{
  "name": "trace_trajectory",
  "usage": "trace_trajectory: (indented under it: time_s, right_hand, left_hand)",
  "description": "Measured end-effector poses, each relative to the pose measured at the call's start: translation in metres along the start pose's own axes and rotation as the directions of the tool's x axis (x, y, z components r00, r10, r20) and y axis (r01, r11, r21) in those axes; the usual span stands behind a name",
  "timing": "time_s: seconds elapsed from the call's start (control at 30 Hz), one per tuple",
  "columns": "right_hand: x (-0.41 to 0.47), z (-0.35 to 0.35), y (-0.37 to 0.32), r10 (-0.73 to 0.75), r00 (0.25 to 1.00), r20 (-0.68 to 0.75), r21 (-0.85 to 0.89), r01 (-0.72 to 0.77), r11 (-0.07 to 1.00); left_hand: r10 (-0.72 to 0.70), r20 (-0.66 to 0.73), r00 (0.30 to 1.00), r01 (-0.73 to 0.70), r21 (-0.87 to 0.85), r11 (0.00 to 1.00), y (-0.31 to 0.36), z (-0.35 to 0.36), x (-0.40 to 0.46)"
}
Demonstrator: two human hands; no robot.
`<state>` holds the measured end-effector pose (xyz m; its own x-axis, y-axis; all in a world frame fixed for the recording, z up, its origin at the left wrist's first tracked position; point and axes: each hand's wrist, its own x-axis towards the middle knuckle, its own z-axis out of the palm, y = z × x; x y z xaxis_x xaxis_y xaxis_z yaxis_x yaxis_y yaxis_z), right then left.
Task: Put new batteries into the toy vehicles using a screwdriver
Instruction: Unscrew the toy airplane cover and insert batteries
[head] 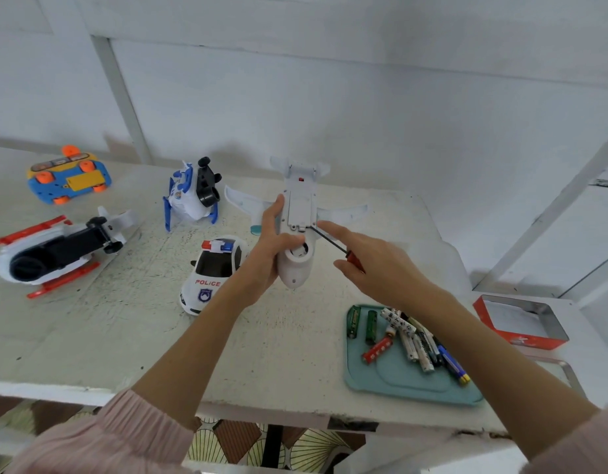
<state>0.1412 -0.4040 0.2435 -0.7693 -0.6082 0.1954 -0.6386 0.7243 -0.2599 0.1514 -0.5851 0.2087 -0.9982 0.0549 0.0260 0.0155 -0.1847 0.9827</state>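
Note:
My left hand [265,249] grips a white toy airplane [297,213] belly-up above the table, nose toward me. My right hand [371,261] holds a red-handled screwdriver [333,241], index finger stretched along its black shaft. The tip sits at the edge of the battery cover on the plane's underside. Several batteries [408,336] lie on a teal tray [398,381] at the front right.
A police car [212,271] stands left of my left wrist. Two helicopters lie overturned, one red-and-white [53,254], one blue-and-white [193,193]. A blue-and-orange car [68,179] rests upside down at the far left. An open red tin [521,323] sits at the right edge.

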Motion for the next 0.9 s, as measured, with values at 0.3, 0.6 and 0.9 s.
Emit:
trace_trajectory:
  time_s: [0.3, 0.6, 0.9]
  right_hand:
    - [0.013, 0.004, 0.000, 0.006, 0.987, 0.162, 0.009, -0.008, 1.000]
    - [0.013, 0.007, 0.009, 0.029, 0.984, 0.178, 0.167, -0.059, 0.984]
    - [0.012, 0.006, 0.013, 0.049, 0.982, 0.181, 0.212, -0.088, 0.973]
  left_hand:
    - [-0.079, 0.031, 0.996, 0.074, 0.145, 0.987, 0.004, -0.002, -0.004]
    - [-0.013, 0.052, 0.999, -0.002, 0.280, 0.960, -0.001, -0.001, -0.002]
    - [-0.005, 0.081, 0.997, -0.022, 0.330, 0.944, -0.003, 0.003, -0.001]
